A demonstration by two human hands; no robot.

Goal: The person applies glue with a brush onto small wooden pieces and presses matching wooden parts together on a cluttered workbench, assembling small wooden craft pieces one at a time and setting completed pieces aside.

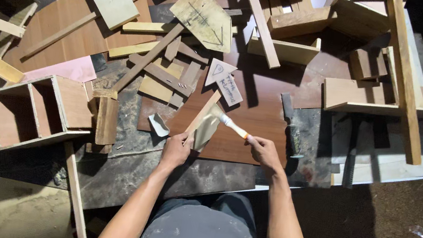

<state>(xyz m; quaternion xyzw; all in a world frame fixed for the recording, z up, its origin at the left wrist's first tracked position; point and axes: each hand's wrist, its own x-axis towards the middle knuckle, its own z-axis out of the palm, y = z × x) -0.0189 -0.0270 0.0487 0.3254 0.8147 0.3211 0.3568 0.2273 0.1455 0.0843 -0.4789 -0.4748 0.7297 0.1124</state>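
Observation:
My left hand holds the near end of a narrow wooden strip that lies slanted over a brown laminate board. My right hand grips the handle of a small brush with a white and orange handle. The brush's bristle end touches the strip's far end. A pale glue-smeared sheet lies just under the strip, between both hands.
A wooden box with compartments stands at the left. Several wood offcuts, slats and boards lie across the far side of the bench. A dark hand tool lies right of the board. A wooden frame sits at the right.

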